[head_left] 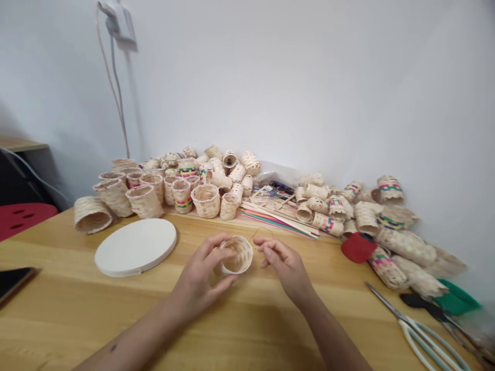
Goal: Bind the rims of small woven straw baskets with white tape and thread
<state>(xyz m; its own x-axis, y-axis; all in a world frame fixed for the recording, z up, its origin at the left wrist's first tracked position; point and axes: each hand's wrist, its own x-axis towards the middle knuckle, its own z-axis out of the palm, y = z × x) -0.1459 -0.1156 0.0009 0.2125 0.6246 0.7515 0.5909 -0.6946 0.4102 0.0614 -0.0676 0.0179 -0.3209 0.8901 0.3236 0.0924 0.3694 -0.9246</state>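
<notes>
My left hand (199,273) grips a small woven wood-strip basket (236,255) from the side, with its open mouth tilted toward me. A thin tan strand (262,233) arcs above the table between the basket's rim and my right hand (284,264). That hand sits just right of the basket, its thumb and fingertips pinched together. The strand seems to run into the pinch, though the fine line is hard to follow there.
A white round board (135,247) lies on the wooden table (247,319) to the left. Behind it, several woven baskets (181,196) and flat coloured strips (270,224) are heaped against the wall. Scissors (421,330), a red piece (358,247) and a dark phone (11,281) lie nearby.
</notes>
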